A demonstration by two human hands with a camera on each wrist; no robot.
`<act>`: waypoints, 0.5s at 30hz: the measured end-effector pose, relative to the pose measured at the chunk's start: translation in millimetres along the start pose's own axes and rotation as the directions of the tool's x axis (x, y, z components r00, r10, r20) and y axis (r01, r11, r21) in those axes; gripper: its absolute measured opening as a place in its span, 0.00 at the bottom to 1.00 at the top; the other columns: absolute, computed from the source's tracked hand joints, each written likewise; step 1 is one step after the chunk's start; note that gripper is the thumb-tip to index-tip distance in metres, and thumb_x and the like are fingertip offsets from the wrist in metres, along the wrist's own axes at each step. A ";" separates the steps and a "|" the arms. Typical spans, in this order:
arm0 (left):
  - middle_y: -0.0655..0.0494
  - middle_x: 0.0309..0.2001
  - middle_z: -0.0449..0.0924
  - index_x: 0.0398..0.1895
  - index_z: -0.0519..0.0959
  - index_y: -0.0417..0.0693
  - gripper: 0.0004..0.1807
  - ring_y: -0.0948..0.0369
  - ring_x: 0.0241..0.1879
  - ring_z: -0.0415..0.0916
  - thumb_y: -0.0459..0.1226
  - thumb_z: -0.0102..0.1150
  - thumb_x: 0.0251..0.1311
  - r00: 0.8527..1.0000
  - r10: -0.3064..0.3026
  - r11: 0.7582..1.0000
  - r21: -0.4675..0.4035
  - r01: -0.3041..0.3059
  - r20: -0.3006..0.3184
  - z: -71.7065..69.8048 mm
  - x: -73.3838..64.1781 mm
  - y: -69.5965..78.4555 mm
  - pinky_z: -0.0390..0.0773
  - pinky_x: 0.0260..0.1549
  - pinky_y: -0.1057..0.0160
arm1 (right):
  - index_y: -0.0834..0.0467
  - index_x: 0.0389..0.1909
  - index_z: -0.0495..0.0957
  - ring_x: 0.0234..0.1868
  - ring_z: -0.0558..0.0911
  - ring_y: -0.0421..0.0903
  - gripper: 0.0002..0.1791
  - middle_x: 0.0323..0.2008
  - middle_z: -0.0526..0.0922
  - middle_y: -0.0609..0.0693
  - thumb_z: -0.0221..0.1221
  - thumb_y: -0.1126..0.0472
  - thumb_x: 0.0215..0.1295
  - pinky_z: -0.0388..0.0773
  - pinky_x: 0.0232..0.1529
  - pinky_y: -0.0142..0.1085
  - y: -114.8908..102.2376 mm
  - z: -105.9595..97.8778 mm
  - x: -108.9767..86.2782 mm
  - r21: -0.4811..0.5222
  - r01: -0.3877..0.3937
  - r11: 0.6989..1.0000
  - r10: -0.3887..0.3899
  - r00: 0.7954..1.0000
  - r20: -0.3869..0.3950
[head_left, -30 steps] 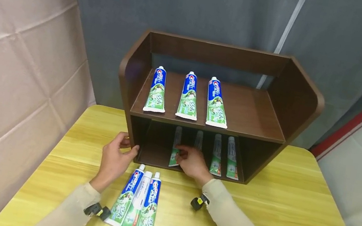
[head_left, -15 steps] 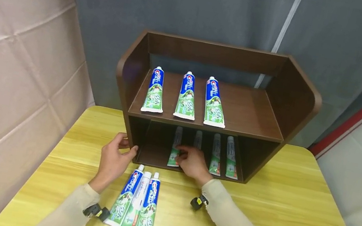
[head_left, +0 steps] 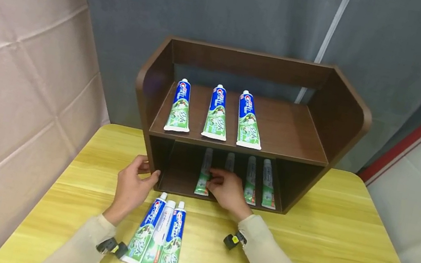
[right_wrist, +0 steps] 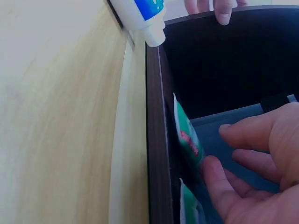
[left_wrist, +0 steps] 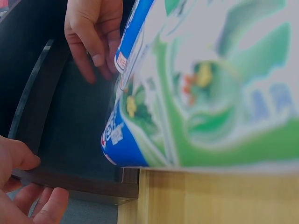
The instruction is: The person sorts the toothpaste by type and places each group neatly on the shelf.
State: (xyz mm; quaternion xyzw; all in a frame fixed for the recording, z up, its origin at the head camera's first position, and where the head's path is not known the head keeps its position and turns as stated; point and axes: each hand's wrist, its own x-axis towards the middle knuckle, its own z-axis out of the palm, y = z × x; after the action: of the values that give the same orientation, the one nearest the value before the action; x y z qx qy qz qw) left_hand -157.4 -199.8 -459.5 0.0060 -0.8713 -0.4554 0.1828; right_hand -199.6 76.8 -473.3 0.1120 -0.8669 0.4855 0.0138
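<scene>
My left hand (head_left: 134,186) grips the left side panel of a dark brown two-tier shelf (head_left: 288,131), thumb at its front edge and fingers on the outside. Inside the lower tier, my right hand (head_left: 227,191) is beside the leftmost white-and-green toothpaste tube (head_left: 203,182). Its fingers are apart and loosely bent, and in the right wrist view a fingertip is right at the edge of a green tube end (right_wrist: 189,135). Another tube (head_left: 230,161) is partly hidden behind this hand. Two more tubes, a third tube (head_left: 250,183) and a fourth tube (head_left: 268,186), lie to its right.
Three blue-and-green Crest tubes (head_left: 216,116) lie spaced along the upper tier's left and middle. On the yellow wooden table (head_left: 342,249), two Crest tubes (head_left: 172,247) flank a white-and-green tube (head_left: 156,239), in front of the shelf. A grey curtain (head_left: 248,11) hangs behind.
My right hand has shifted slightly right, away from the leftmost lower tube, which shows more fully. The left hand keeps its place on the shelf panel.
</scene>
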 end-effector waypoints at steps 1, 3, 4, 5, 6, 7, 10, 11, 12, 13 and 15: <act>0.46 0.48 0.88 0.58 0.80 0.47 0.19 0.45 0.49 0.86 0.36 0.71 0.66 1.000 0.002 1.000 0.001 -0.002 -0.001 0.0 -0.1 0.0 0.91 0.44 0.46 | 0.62 0.60 0.85 0.43 0.91 0.50 0.22 0.45 0.92 0.58 0.71 0.66 0.64 0.89 0.43 0.43 -1.3 -0.8 -1.2 0.009 0.002 1.000 -0.002 1.000 -0.001; 0.46 0.48 0.88 0.58 0.79 0.47 0.19 0.46 0.48 0.86 0.36 0.71 0.66 1.000 0.010 1.000 0.005 -0.010 -0.003 0.1 -0.3 -0.4 0.91 0.44 0.46 | 0.62 0.60 0.85 0.43 0.91 0.50 0.22 0.46 0.91 0.58 0.71 0.66 0.64 0.89 0.42 0.41 -3.7 -2.1 -3.8 0.022 -0.002 1.000 0.002 1.000 0.003; 0.46 0.48 0.88 0.58 0.79 0.47 0.19 0.46 0.48 0.86 0.36 0.71 0.66 1.000 0.012 1.000 0.007 -0.012 -0.003 0.1 -0.4 -0.3 0.92 0.44 0.46 | 0.62 0.60 0.85 0.43 0.91 0.49 0.22 0.46 0.91 0.58 0.71 0.66 0.64 0.89 0.41 0.40 -4.6 -2.6 -5.2 0.026 -0.004 1.000 0.004 1.000 0.005; 0.46 0.48 0.88 0.58 0.79 0.47 0.19 0.45 0.49 0.87 0.37 0.71 0.66 1.000 0.014 1.000 0.007 -0.014 -0.005 0.1 -0.4 -0.4 0.92 0.44 0.46 | 0.61 0.60 0.85 0.43 0.91 0.48 0.22 0.46 0.91 0.57 0.71 0.65 0.64 0.89 0.41 0.39 -5.5 -3.0 -6.6 0.028 -0.012 1.000 0.012 1.000 0.008; 0.46 0.48 0.88 0.58 0.79 0.47 0.19 0.46 0.49 0.86 0.37 0.71 0.66 1.000 0.014 1.000 0.006 -0.014 -0.005 0.2 -0.4 -0.4 0.92 0.44 0.46 | 0.60 0.60 0.85 0.43 0.91 0.48 0.22 0.47 0.91 0.56 0.71 0.65 0.65 0.89 0.41 0.39 -6.5 -3.4 -8.0 0.033 -0.016 0.999 0.016 1.000 0.013; 0.46 0.48 0.88 0.58 0.80 0.48 0.19 0.46 0.48 0.86 0.37 0.71 0.66 1.000 0.014 1.000 0.006 -0.014 -0.005 0.2 -0.3 -0.6 0.92 0.44 0.47 | 0.60 0.60 0.85 0.43 0.90 0.47 0.22 0.47 0.91 0.56 0.71 0.64 0.65 0.89 0.41 0.38 -7.0 -3.6 -9.4 0.034 -0.017 0.999 0.016 1.000 0.019; 0.46 0.48 0.88 0.58 0.80 0.48 0.19 0.46 0.49 0.87 0.37 0.71 0.66 1.000 0.008 1.000 0.000 -0.008 -0.005 0.1 -0.1 -0.4 0.92 0.44 0.46 | 0.59 0.61 0.85 0.44 0.90 0.46 0.22 0.48 0.91 0.56 0.71 0.64 0.65 0.89 0.42 0.38 -9.0 -4.3 -14.0 0.055 -0.008 0.998 0.007 1.000 0.030; 0.45 0.49 0.88 0.58 0.80 0.47 0.19 0.46 0.49 0.87 0.36 0.71 0.66 1.000 0.005 1.000 -0.002 -0.005 -0.004 0.0 -0.2 -0.3 0.91 0.44 0.46 | 0.59 0.61 0.85 0.44 0.90 0.46 0.22 0.48 0.90 0.56 0.71 0.64 0.65 0.89 0.42 0.37 -9.7 -4.3 -15.6 0.062 -0.003 0.998 0.001 1.000 0.030; 0.45 0.49 0.88 0.58 0.80 0.47 0.19 0.46 0.49 0.87 0.36 0.71 0.66 1.000 0.003 1.000 -0.001 -0.003 -0.003 -0.2 -0.2 0.0 0.91 0.44 0.46 | 0.59 0.61 0.84 0.44 0.89 0.46 0.23 0.49 0.90 0.56 0.71 0.64 0.65 0.90 0.43 0.37 -10.4 -4.5 -17.3 0.071 0.002 0.998 -0.005 0.999 0.034; 0.45 0.49 0.88 0.58 0.80 0.47 0.19 0.46 0.49 0.87 0.36 0.71 0.66 1.000 0.000 1.000 -0.001 0.000 -0.002 -0.3 0.0 -0.2 0.91 0.44 0.45 | 0.59 0.61 0.84 0.44 0.89 0.45 0.23 0.49 0.90 0.56 0.71 0.64 0.65 0.89 0.44 0.37 -11.0 -4.5 -19.1 0.076 0.007 0.997 -0.010 0.999 0.033; 0.45 0.49 0.88 0.58 0.79 0.47 0.19 0.45 0.49 0.86 0.36 0.71 0.66 1.000 -0.006 1.000 -0.002 0.006 0.003 -0.8 -0.1 0.7 0.91 0.45 0.45 | 0.60 0.62 0.83 0.45 0.88 0.45 0.23 0.50 0.89 0.57 0.70 0.64 0.65 0.89 0.45 0.36 -12.7 -4.6 -23.1 0.091 0.013 0.996 -0.016 0.999 0.032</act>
State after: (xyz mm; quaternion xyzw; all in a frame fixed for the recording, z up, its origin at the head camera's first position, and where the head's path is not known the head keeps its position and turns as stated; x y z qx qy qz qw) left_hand -156.9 -200.0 -458.5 0.0077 -0.8710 -0.4569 0.1802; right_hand -174.9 78.4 -463.2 0.1267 -0.8432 0.5225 -0.0021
